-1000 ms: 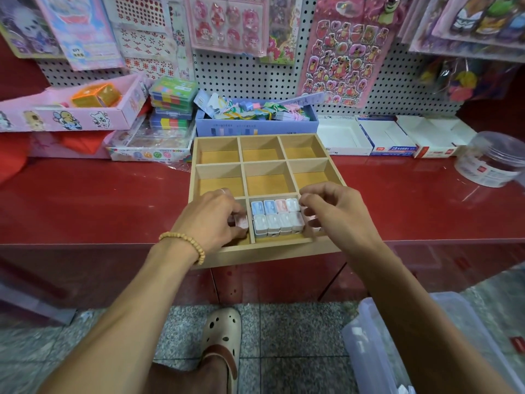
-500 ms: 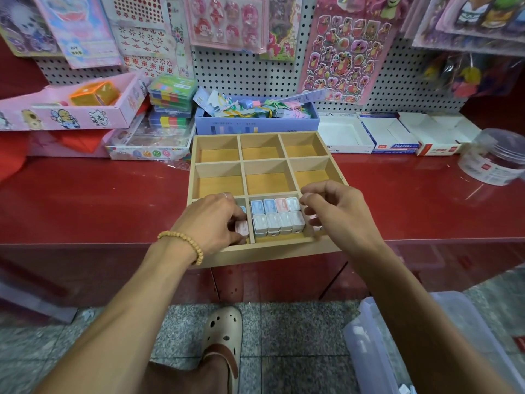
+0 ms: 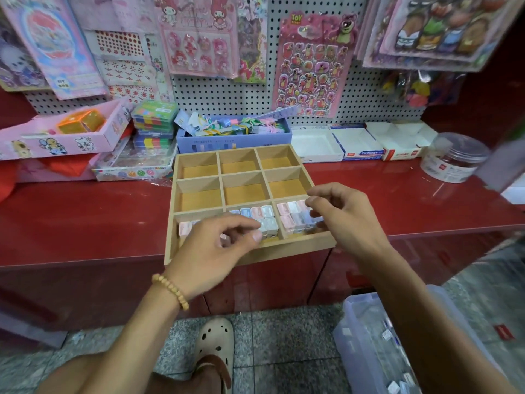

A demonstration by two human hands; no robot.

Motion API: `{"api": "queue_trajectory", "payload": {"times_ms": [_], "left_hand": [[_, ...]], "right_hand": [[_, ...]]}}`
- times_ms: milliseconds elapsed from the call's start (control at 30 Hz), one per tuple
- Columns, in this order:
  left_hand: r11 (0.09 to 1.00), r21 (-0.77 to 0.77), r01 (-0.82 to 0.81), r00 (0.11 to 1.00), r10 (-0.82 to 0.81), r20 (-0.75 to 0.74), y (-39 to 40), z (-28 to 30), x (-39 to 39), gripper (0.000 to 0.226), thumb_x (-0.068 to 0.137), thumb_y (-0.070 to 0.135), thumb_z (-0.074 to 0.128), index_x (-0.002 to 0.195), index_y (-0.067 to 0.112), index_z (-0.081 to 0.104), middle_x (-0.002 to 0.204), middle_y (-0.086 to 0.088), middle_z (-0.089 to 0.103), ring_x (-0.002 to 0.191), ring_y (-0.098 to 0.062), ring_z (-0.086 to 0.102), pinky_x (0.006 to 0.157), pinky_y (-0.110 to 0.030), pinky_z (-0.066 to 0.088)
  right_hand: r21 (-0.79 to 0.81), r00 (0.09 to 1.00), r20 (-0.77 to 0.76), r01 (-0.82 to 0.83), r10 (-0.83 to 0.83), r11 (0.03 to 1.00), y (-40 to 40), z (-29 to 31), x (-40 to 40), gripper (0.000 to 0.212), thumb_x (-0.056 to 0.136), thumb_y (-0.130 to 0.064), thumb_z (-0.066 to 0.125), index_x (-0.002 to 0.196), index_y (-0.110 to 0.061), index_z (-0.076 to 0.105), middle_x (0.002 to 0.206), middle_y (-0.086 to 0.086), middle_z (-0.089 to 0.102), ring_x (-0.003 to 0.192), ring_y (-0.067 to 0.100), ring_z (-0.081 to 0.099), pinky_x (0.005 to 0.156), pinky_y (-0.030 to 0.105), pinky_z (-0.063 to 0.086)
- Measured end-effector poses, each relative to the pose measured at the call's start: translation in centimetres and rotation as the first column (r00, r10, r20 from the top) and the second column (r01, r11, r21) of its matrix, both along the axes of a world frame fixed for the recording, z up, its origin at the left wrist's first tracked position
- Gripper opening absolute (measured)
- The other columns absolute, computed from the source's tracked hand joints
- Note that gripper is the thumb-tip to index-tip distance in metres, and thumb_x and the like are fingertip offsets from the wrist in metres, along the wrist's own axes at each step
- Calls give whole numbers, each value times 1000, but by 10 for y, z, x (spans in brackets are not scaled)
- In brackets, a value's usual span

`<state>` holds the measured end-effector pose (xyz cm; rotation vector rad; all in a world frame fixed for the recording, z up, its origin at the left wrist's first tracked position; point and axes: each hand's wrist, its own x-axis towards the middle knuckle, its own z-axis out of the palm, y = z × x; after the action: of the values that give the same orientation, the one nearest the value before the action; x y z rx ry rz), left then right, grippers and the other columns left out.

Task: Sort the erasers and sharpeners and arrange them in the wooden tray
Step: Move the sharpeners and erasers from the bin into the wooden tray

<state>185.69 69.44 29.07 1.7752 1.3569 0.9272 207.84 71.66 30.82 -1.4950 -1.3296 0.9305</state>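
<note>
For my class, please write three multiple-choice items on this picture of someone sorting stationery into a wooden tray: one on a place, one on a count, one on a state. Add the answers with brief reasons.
1. Which row of the wooden tray holds the small pastel pieces?
A. far row
B. middle row
C. near row

2. How many compartments does the tray have?
A. six
B. nine
C. twelve

3. What state is the tray's middle compartment in?
A. empty
B. half full
C. covered by a lid

Answers:
1. C, since the pieces sit only in the row nearest the person.
2. B, since there are three rows of three.
3. A, since its bare floor shows.
</note>
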Motion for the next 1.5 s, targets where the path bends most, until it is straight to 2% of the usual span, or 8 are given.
{"api": "queue_trajectory", "payload": {"times_ms": [367, 567, 667, 833, 1000, 1133, 1400, 1500], "left_hand": [[970, -69, 232, 972, -234, -13, -72, -58, 137, 21, 89, 21, 68, 110, 23, 67, 100, 3, 64, 89, -2, 60, 75, -12, 45], [939, -117, 322, 939, -333, -86, -74, -108, 204, 24, 92, 20, 65, 115, 21, 62, 105, 0, 59, 91, -5, 58, 82, -27, 49], [917, -148, 371, 907, -392, -157, -66, -139, 237, 27, 93, 19, 62, 120, 15, 61, 106, 3, 56, 96, -12, 59, 86, -31, 49], [899, -200, 389, 831, -436, -346, -42, -197, 274, 30, 96, 34, 56, 121, 18, 60, 111, 5, 53, 98, -14, 58, 89, -36, 49], [861, -189, 472, 640, -483, -598, -19, -258, 289, 50, 92, 54, 40, 118, 16, 61, 119, -2, 60, 107, -26, 60, 83, -38, 51], [801, -105, 589, 489, -457, -743, -12, -293, 297, 51, 92, 52, 35, 105, 14, 67, 101, -4, 64, 87, -29, 65, 71, -39, 50], [828, -20, 561, 555, -394, -733, -15, -301, 302, 37, 83, 39, 48, 103, 16, 68, 99, -2, 65, 91, -26, 63, 75, -38, 41], [823, 15, 568, 568, -380, -730, -16, -301, 303, 36, 82, 37, 49, 102, 15, 68, 98, -2, 65, 89, -26, 63, 74, -38, 40]], "right_hand": [[59, 982, 42, 183, -186, 981, -70, -15, 109, 8, 89, -16, 67, 88, -23, 71, 67, -11, 61, 64, 7, 55, 71, 34, 48], [22, 944, 73, 321, -321, 947, -118, -60, 174, 9, 90, -13, 66, 92, -20, 70, 51, -24, 54, 52, -4, 49, 67, 21, 41], [-28, 920, 86, 385, -382, 922, -140, -96, 203, 9, 91, -5, 63, 93, -11, 70, 50, -15, 49, 48, -4, 46, 58, 13, 37], [-137, 891, 181, 443, -417, 886, -156, -175, 230, 10, 89, -12, 61, 88, -7, 69, 71, 5, 66, 67, 19, 60, 70, 39, 49], [-354, 884, 253, 462, -393, 813, -168, -277, 238, 24, 87, -25, 57, 98, -6, 68, 77, 4, 63, 73, 23, 58, 66, 35, 40], [-536, 910, 292, 410, -294, 738, -183, -365, 236, 39, 89, -35, 56, 119, -12, 64, 124, 7, 59, 113, 25, 56, 91, 34, 43], [-606, 848, 514, 467, -132, 644, -175, -477, 223, 66, 94, -30, 58, 149, -1, 36, 155, 28, 29, 138, 50, 30, 111, 55, 28], [-578, 836, 543, 442, -81, 686, -161, -497, 216, 63, 81, -17, 64, 139, 3, 49, 148, 32, 40, 121, 57, 47, 92, 62, 47]]}}
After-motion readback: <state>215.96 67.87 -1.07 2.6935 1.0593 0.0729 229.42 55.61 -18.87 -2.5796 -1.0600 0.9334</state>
